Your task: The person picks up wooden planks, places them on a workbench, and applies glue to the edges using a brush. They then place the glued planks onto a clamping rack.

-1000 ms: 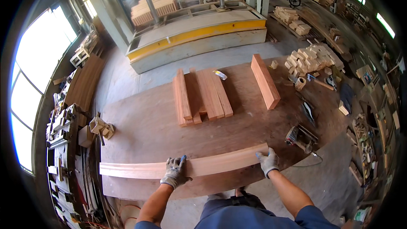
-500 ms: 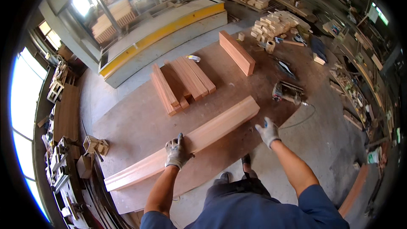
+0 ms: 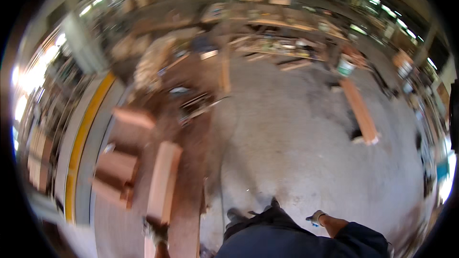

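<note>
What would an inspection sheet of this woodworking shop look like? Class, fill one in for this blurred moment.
Surface: brown workbench at left, grey concrete floor at right.
Job's things: long timber plank lying on the bench.
Clutter: short wood blocks at bench edge; power tool, blurred.
Grippers: left hand gloved, on the plank's near end; right hand gloved, off the plank, holding nothing seen.
Cables: nothing seen.
Surroundings: board on floor, white bucket, yellow-edged machine bed.
</note>
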Tool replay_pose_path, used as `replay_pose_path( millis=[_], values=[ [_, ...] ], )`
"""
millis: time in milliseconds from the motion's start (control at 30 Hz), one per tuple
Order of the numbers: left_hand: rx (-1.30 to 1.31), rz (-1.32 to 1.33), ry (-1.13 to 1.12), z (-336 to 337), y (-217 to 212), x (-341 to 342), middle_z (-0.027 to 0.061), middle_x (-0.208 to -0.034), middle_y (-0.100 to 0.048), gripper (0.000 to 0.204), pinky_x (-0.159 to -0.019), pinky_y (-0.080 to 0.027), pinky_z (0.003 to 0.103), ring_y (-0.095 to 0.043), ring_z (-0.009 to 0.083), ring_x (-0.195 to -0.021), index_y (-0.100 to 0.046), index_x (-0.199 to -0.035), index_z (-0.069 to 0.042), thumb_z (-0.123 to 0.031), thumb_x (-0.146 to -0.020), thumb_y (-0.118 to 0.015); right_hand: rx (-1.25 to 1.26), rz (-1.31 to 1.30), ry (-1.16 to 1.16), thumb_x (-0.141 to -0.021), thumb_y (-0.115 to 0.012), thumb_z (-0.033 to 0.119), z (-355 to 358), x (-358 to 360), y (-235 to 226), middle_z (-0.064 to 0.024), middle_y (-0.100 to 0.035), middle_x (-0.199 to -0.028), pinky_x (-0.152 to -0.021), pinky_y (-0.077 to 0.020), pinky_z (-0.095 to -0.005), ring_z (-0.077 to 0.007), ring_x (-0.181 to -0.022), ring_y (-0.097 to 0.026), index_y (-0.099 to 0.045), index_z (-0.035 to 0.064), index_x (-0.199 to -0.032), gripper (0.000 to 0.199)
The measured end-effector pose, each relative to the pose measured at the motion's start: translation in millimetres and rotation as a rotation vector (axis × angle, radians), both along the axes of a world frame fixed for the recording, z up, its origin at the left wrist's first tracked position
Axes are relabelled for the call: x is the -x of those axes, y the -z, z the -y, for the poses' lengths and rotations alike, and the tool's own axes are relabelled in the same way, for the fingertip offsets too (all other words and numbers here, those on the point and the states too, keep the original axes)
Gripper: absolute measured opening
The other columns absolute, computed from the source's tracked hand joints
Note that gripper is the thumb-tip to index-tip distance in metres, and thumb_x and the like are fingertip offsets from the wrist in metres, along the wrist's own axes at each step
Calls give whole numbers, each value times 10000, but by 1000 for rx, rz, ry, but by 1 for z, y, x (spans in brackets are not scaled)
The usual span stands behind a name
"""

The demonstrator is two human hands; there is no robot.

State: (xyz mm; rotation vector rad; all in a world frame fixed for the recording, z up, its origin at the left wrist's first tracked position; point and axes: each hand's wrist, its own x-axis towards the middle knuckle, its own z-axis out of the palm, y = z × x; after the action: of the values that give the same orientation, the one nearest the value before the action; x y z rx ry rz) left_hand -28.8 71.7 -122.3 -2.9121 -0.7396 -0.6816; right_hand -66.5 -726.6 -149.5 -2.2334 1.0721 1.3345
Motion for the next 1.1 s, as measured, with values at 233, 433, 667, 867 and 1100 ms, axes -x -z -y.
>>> replay_pose_path(
  millis=[233,433,667,867,1100],
  values=[
    [117,87,95,127,-9,-109,196,-1187,-643,787,-777,-498,479,-610,352,-996,-533,-1298,-36,-385,-689,-889,-312,212,484,-859,-776,565,-3,102,48,-93,-734,-741,-595,-554,-375,-214,-601,-667,-762,4,-818,562],
    [592,-135,329,296,36,-143,201,-1226,-651,745,-699,-524,438,-632,318,-942,-548,-1345,-57,-367,-749,-870,-349,172,591,-872,-710,652,48,165,73,-78,-736,-754,-660,-559,-403,-206,-649,-677,-778,72,-816,586],
    [1517,-768,138,433,104,-139,207,-1271,-661,697,-608,-555,391,-658,277,-880,-566,-1400,-82,-345,-819,-848,-229,330,870,-864,-754,568,158,177,26,-60,-748,-820,-701,-555,-375,-188,-724,-685,-777,55,-903,516],
    [966,-873,632,533,118,-149,227,-1294,-656,711,-889,-559,426,-667,312,-1048,-600,-1352,28,-326,-811,-897,-177,598,1295,-916,-787,311,217,184,1,-80,-743,-870,-641,-585,-321,-185,-715,-712,-743,-3,-1000,328],
    [928,-1453,478,556,185,-240,93,-713,-613,222,-510,-410,443,-571,245,-597,-688,-944,-26,-190,-856,-809,-260,519,1525,-924,-770,275,211,212,28,-98,-729,-833,-578,-584,-349,-204,-669,-702,-728,-25,-988,310]
  ],
)
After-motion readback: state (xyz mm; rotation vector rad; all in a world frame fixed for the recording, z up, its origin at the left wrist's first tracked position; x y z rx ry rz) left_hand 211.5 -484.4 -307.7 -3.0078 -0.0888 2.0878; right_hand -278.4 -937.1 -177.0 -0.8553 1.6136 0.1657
